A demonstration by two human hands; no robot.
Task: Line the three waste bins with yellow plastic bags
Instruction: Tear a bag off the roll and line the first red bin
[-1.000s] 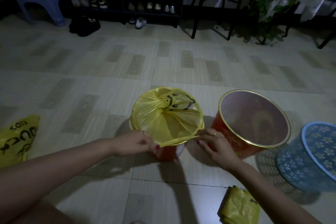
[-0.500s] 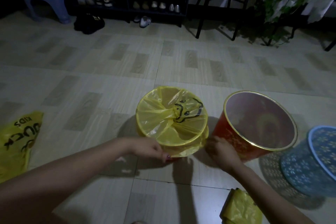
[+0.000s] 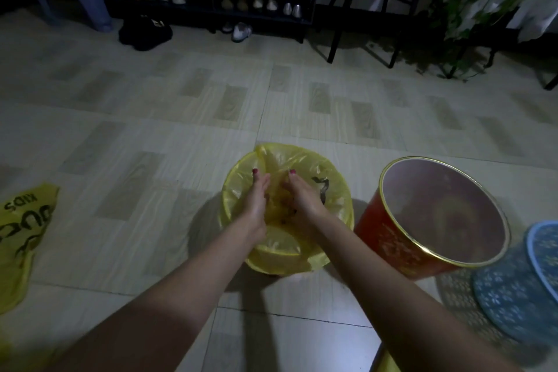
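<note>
Pressing a yellow bag (image 3: 302,166) down into the first bin (image 3: 273,272), a person's left hand (image 3: 256,199) and right hand (image 3: 302,198) work flat-fingered inside it, gripping nothing, the bag's mouth already folded over the rim. Judged next: a fresh bag for the red bin (image 3: 392,248) just beside, then the blue bin (image 3: 510,290) touching it. Bare tiled floor (image 3: 181,130) lies open beyond.

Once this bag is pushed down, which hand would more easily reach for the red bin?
Probably the right hand. Both hands are inside the yellow bag, but the red bin stands on that hand's side, just past the lined bin. The left hand would have to cross over.
</note>
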